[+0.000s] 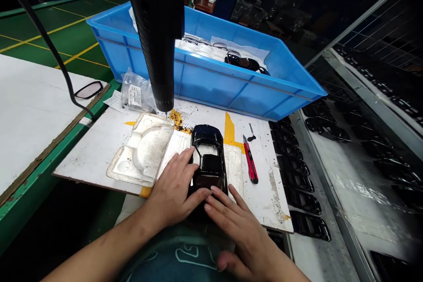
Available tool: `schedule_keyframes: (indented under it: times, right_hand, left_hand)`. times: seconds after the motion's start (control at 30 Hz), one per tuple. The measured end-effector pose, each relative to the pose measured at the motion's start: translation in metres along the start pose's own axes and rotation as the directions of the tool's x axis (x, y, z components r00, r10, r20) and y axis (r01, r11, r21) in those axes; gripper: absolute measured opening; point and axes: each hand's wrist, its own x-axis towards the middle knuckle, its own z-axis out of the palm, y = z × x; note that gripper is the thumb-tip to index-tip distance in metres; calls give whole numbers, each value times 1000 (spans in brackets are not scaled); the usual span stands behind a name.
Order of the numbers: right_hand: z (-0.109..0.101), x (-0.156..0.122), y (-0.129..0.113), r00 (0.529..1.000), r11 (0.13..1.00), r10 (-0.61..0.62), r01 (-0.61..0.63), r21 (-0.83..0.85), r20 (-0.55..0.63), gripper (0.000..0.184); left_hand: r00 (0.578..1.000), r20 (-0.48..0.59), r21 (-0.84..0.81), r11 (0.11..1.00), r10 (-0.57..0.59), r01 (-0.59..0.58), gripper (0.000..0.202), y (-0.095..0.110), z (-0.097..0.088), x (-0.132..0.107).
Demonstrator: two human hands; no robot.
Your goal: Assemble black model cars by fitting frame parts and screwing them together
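Note:
A glossy black model car body point(209, 158) lies on a white work board point(261, 185), its roof openings facing up. My left hand point(175, 189) grips its left side, with the thumb across the near end. My right hand point(234, 229) presses its fingers against the near right corner, and the hands hide that end of the body. A worn vacuum-formed plastic tray point(142, 150) sits just left of my left hand. A red utility knife point(250, 159) lies to the right of the car body, out of reach of my fingertips.
A black hanging power tool point(158, 31) descends to the board's far edge, above dark crumbs and yellow tape. Behind stands a blue plastic crate point(205, 83) holding bagged items. Glasses point(88, 90) and a plastic bag point(135, 92) lie left; rows of black parts point(299, 176) lie right.

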Motion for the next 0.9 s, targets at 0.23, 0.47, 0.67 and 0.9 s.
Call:
schedule_keyframes:
  times: [0.23,0.47,0.67,0.9]
  right_hand:
    - [5,-3,1,928,966,258,-246,78,-269,76]
    - [1,32,-10,958,974,224,-228,-2,-178,96]
    - [6,25,-9,962,973,222,-230,-33,-159,94]
    - [21,-5,-4,832,887,449,-459,52,-326,93]
  left_hand:
    - [993,16,-123,986,-115,116,30,4,-5,5]
    - [967,-35,-303,925,-251,229,28,2,-5,9]
    - [956,-159,-342,922,-247,182,19,-2,1,3]
    - [987,-161,-288,957,-8,-39,32,2,-5,-9]
